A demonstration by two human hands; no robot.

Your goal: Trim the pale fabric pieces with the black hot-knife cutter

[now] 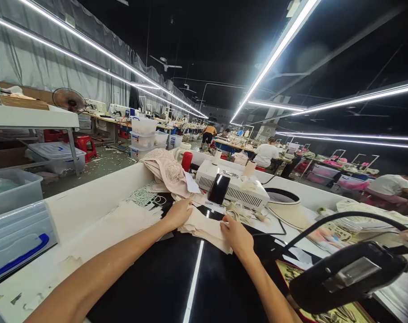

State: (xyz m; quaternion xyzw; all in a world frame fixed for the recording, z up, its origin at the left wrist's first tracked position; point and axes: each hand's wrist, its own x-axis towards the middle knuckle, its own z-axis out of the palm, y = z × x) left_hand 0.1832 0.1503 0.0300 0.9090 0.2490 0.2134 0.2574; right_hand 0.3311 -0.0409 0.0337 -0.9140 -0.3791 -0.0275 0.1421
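Observation:
A small stack of pale cream fabric pieces lies over the glossy black work surface. At its far left edge my left hand is closed, fingertips pinching the cloth. My right hand grips the stack's right end between thumb and fingers. Just beyond my hands, pink lace-patterned fabric is heaped at the back rim. To the left are pale green cord and more cream cloth pieces. A phone leans against a white vented machine box.
A black lamp-like device on a curved arm juts in at the right, above a tray of metal parts. Thread cones and a red spool stand at the back. Blue-handled plastic bins sit left. Co-workers are farther off.

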